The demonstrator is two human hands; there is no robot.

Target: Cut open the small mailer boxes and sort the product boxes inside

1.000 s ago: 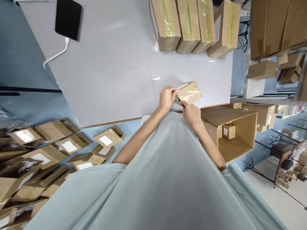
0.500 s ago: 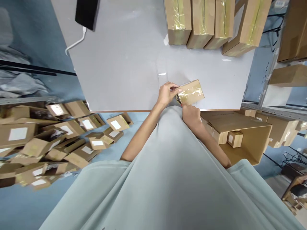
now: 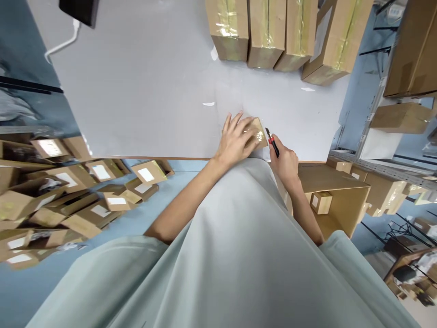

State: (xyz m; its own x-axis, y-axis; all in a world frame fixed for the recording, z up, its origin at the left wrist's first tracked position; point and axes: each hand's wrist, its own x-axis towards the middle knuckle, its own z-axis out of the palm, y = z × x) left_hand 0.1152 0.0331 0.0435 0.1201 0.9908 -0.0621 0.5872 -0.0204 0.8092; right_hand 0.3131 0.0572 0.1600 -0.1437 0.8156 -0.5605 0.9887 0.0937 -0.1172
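A small cardboard box [image 3: 258,130] with shiny tape lies at the near edge of the white table [image 3: 146,100]. My left hand [image 3: 235,139] reaches over its left part and holds it, fingers spread across the top and thumb on the near side. Much of the box is hidden under that hand. Just right of the box, my right hand [image 3: 285,159] is closed around a black and red utility knife [image 3: 273,143]. The knife's dark tip points up and left, apart from the box.
Several taped cartons [image 3: 266,32] stand at the table's far right. A black device [image 3: 80,9] with a white cable is at the far left. Opened boxes [image 3: 82,200] pile on the floor at left. A large open carton [image 3: 355,205] holding a small box sits below right.
My left hand has shifted from the box's left end to over its top. My right hand has drawn back from the box, bringing the knife into sight. The view has shifted too.
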